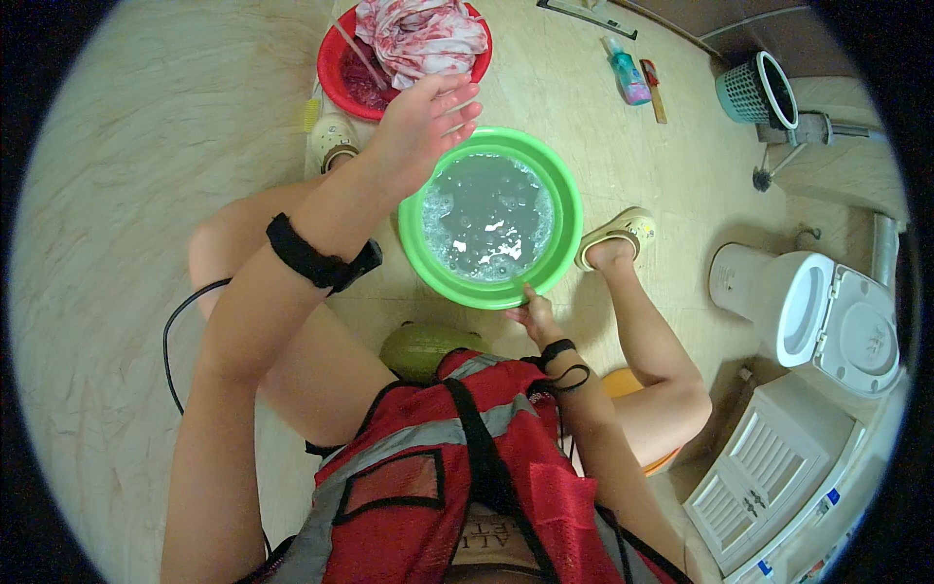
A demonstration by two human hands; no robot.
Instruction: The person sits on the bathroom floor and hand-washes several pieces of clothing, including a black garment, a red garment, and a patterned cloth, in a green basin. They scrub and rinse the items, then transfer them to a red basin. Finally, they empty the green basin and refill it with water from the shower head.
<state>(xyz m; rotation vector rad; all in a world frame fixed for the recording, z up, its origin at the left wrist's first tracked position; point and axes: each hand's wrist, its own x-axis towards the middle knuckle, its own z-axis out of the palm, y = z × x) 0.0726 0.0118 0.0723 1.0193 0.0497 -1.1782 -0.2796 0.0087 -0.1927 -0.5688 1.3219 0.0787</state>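
Note:
A green basin [572,216] of cloudy, sudsy water stands on the floor between my feet. My right hand [533,317] grips its near rim, thumb on top and fingers at the outer side. My left hand [433,127] is raised over the basin's far left edge, fingers stretched out and slightly apart, holding nothing. Just beyond it a red basin [333,63] holds reddish liquid and a wet white cloth with red patches [418,39], partly piled above the rim. A thin pale stick or tube slants into that basin.
A teal bottle [628,76] and a wooden-handled brush [654,92] lie at the far right. A latticed basket [754,92], a toilet [808,307] and a white louvred cabinet [764,467] line the right. Behind the green basin's near side sits a rounded green object [423,350].

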